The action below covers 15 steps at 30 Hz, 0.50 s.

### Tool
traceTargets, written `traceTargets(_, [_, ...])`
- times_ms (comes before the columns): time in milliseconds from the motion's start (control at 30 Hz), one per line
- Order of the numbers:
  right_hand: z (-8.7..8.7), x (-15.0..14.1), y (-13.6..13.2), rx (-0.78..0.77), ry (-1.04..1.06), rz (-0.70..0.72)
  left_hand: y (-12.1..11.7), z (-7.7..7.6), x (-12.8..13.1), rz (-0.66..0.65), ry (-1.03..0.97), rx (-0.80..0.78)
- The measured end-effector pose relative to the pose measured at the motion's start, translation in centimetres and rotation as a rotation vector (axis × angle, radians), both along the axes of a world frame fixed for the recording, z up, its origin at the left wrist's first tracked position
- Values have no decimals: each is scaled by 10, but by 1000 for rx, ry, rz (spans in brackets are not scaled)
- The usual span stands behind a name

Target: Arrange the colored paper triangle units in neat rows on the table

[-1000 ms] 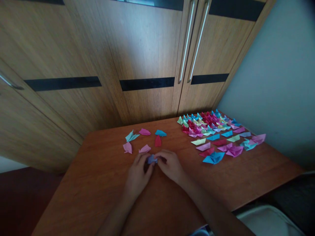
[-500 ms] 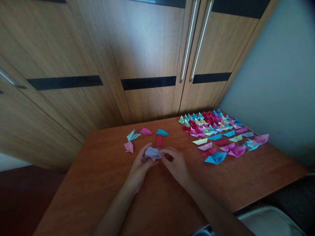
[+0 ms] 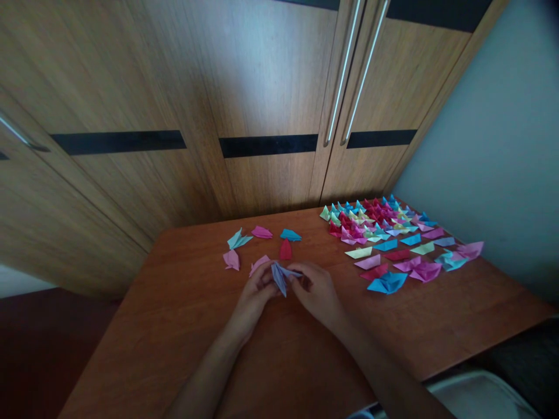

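Observation:
Between my two hands is a lavender folded paper piece, held just above the table, with a pointed flap hanging down and another point to the right. My left hand grips its left side, fingers closed. The thumb and fingers of my right hand pinch its right tip. Just beyond my hands lie a red folded paper and a pink folded paper, the pink one partly hidden by my left hand. Farther off are a blue folded paper, a magenta one, a pale green one and a pink one.
Rows of colourful paper boats cover the far right of the brown table. Flatter folded boats and a blue boat lie nearer. Wooden cupboard doors stand behind the table, and a wall is at the right.
The lavender paper has been turned in my hands, so its pointed flaps now show, one hanging down. The pink paper behind my left hand has come into view. The camera view has shifted slightly.

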State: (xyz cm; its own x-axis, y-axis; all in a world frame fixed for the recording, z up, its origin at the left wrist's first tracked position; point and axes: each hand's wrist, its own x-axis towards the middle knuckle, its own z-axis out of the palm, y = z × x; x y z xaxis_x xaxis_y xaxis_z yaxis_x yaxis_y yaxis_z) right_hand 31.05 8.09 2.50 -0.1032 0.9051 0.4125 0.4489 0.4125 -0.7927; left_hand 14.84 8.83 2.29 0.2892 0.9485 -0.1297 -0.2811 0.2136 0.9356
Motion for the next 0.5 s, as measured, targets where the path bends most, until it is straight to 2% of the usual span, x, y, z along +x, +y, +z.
traceTargets(200, [-4, -3, -4, 45, -79, 52, -1, 4, 4, 20, 189, 138])
traceTargets(367, [-5, -7, -6, 64, -344, -26, 0, -2, 6, 0, 359, 347])
traceTargets(500, [-2, -9, -5, 61, -477, -71, 0, -3, 2, -18, 648, 488])
